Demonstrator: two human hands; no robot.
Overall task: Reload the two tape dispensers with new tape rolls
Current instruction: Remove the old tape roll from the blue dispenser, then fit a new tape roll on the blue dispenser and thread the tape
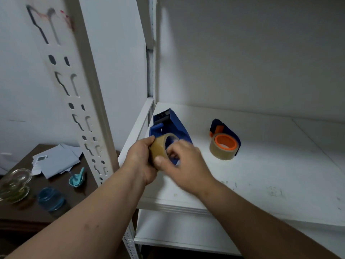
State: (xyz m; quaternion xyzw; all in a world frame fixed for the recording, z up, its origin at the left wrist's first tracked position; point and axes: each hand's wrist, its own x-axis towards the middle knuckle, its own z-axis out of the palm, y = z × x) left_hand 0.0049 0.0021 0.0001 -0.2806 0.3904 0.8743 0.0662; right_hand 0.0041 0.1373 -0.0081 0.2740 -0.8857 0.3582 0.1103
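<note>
Left hand (141,161) grips tape roll (158,148) just in front of blue dispenser (171,126) on shelf (261,184). Right hand (184,161) pinches roll's near edge, likely hunting tape end. Advice: hold roll steady, peel end free before seating. Second dispenser (226,133), right of first, carries roll on orange hub.

White shelf (261,174), scuffed near its front edge, carries a blue tape dispenser (173,126) at the back left corner. To its right sits a second dispenser (226,130), dark blue, with an orange-cored tape roll (223,146) on it, the two well apart.
</note>
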